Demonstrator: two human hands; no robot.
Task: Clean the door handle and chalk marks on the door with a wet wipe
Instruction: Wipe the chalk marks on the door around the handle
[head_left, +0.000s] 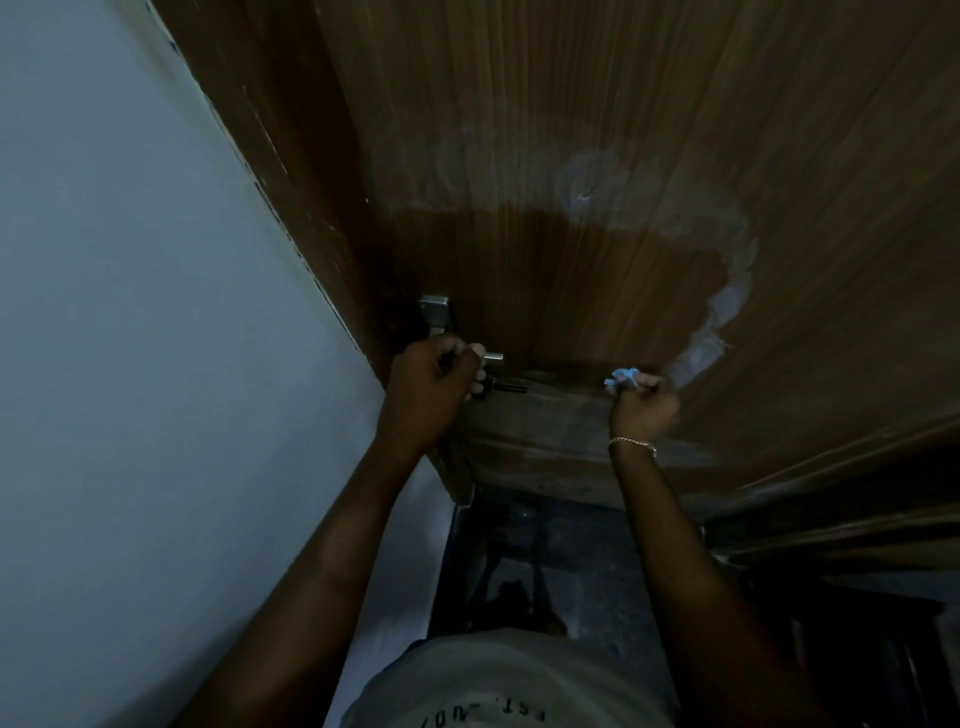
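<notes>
1. Step in hand, my read: chalk wiping, roughly mid-way. The wooden door (571, 78) has a dark, damp-looking patch (571, 280) in the middle. The chalk marks (727, 306) are left as a pale smear arcing over the patch's top and down its right edge, ending just beside the right hand (647, 402).
2. Right hand: fingers curled tight round a crumpled blue wet wipe (623, 376). The wad sticks out above the knuckles at the bottom edge of the patch. Can't tell from this angle whether it actually touches the door. Thin bracelet (631, 444) on that wrist.
3. Left hand (431, 384): wrapped round the lever of the silver door handle (493, 357). Only the lever tip pokes out to the right of the fingers, and the backplate shows above them. No wipe in this hand; it looks like it's steadying the door.
4. Handle: can't tell if it's been cleaned, as it's mostly covered.
5. Next move calls for taking the wipe right and up, starting on the thick white streak nearest the hand, then following the arc with firm pressure. Probably refold to a clean face first.
6. After that the left hand must let go so the wipe can reach the lever.
7. Risk: dragging chalk back across the damp patch.
</notes>
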